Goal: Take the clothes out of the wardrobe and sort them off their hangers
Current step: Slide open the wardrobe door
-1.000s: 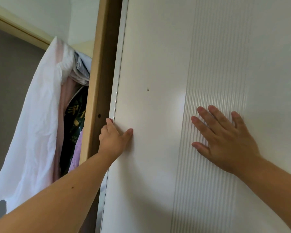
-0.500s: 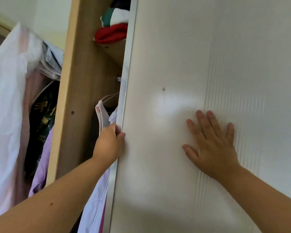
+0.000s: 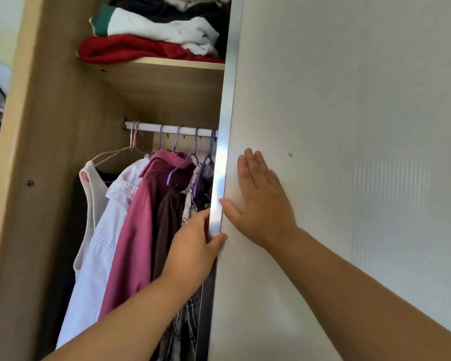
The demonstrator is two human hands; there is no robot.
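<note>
So the big white sliding wardrobe door (image 3: 336,126) with the shiny metal edge strip (image 3: 225,142) is the thing to orient by here. The left hand (image 3: 195,246) is wrapped around that metal edge, fingers tucked behind it and thumb on the front face, so it's clamped on the door. The right hand (image 3: 258,201) is just beside it on the door's front panel, palm flat, fingers spread and pointing up, not gripping anything.

Left of the door edge the wardrobe is open. A white hanging rail (image 3: 167,130) runs out from behind the door, and the clothes hang off it: a pale beige sleeveless top (image 3: 94,199) on a thin pink wire hanger (image 3: 115,153) furthest from the door, then a white shirt with stitched seams (image 3: 102,246), then a magenta collared shirt (image 3: 138,230), then a dark brown garment (image 3: 167,225), and right against the door edge something plaid on purple plastic hangers (image 3: 177,170). All of it is on hangers.

Above the rail there's a light wooden shelf (image 3: 167,64) with folded stuff piled on it, a red knit (image 3: 130,49) at the bottom and a white-and-green piece (image 3: 154,26) on top of that. The wooden side panel of the wardrobe (image 3: 37,178) stands furthest left of the door.
</note>
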